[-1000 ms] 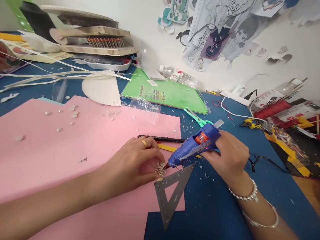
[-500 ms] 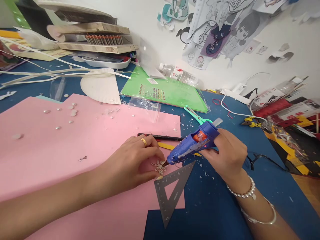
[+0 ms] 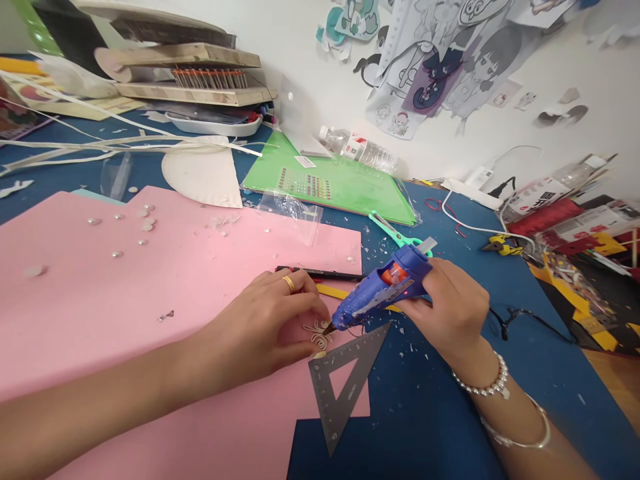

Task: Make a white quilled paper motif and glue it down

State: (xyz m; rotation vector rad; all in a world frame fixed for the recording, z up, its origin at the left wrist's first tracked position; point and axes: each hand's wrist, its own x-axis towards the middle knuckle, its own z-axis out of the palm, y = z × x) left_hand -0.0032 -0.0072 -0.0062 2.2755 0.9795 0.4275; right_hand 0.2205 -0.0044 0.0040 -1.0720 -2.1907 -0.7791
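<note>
A small butterfly-like ornament of curled pale wire (image 3: 318, 339) lies on the pink sheet (image 3: 110, 300), held between the thumb and fingers of my left hand (image 3: 273, 317). My right hand (image 3: 453, 300) grips a blue glue gun (image 3: 373, 293), a clear glue stick poking out of its back end. The gun's dark nozzle tip touches or nearly touches the middle of the wire ornament. Just below sits a grey triangle ruler (image 3: 357, 377). Beyond my left fingers lie a black pen-like stick (image 3: 335, 274) and a yellow strip (image 3: 333, 291).
Green scissors (image 3: 395, 232) lie behind the glue gun, whose dark cable (image 3: 530, 315) runs right. Pearl-like beads (image 3: 118, 254) dot the pink sheet. A green folder (image 3: 350, 193) and plastic bottle (image 3: 357, 147) stand at the back. Yellow-handled pliers (image 3: 504, 245) are at right.
My right hand and the back of the glue gun have shifted slightly left and down, while the nozzle stays at the wire ornament. My left hand keeps its place.
</note>
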